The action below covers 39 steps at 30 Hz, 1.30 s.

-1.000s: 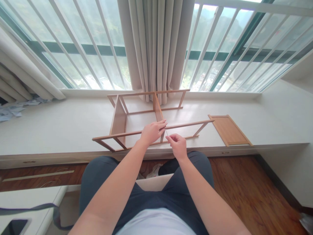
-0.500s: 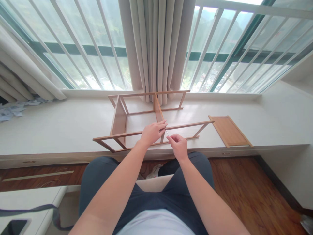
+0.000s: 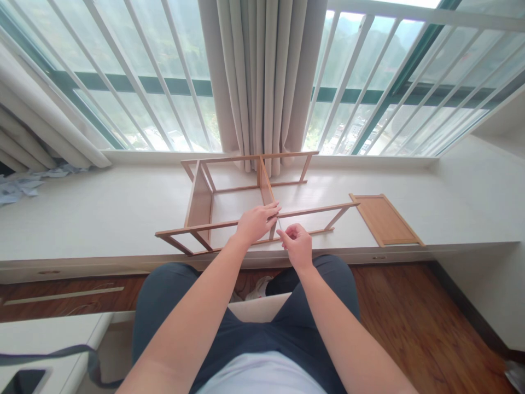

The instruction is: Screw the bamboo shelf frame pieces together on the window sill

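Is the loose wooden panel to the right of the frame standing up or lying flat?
Lying flat. The wooden panel rests face-up on the white ledge, apart from the wooden frame.

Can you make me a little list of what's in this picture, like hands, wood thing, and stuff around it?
left hand: grips the frame's front rail
right hand: pinches a thin metal tool at the rail
frame: wooden, unfinished, lying on the ledge
panel: flat, right of the frame, apart from it
ledge: white, under the window
curtain: hangs behind the frame

Matt pale wood rack [image 3: 229, 189] — smooth white ledge [image 3: 102, 213].
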{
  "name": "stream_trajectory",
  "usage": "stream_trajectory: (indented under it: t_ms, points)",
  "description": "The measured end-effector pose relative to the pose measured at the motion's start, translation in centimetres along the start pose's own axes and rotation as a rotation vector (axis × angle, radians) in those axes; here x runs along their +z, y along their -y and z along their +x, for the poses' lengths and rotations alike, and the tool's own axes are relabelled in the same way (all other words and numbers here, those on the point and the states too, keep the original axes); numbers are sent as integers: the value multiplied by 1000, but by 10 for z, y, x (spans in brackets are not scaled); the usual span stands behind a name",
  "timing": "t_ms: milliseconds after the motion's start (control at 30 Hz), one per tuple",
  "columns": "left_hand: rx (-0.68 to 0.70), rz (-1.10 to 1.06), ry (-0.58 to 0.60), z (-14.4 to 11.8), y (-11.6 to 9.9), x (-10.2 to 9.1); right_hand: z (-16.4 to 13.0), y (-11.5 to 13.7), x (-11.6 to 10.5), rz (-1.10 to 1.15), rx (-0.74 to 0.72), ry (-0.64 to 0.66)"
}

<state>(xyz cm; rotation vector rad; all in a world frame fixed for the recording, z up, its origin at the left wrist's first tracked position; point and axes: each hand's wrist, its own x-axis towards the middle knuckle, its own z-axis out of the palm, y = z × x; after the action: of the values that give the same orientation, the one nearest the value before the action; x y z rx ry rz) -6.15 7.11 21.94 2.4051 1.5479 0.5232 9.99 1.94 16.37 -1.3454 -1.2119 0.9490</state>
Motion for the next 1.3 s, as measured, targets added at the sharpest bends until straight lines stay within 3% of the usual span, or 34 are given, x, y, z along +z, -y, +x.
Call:
stream_trajectory:
  t_ms: [267,500,633,967,1167,1300]
  points:
    - [1,-5,-1,0,1,1,0,-6,-6,-423,-263,56]
    - [-13,-5,2,0,-1,-1,1,-5,-2,-523,-300,83]
    - [-1,-4,-8,0,0,0,0,-2,2,-320,-186,143]
    - [28,3,-30,0,2,1,-5,2,22,429,323,238]
    - [15,6,-20,1,3,2,-7,4,23,633,403,259]
    - [4,12,-11,1,2,2,-6,3,23,602,365,236]
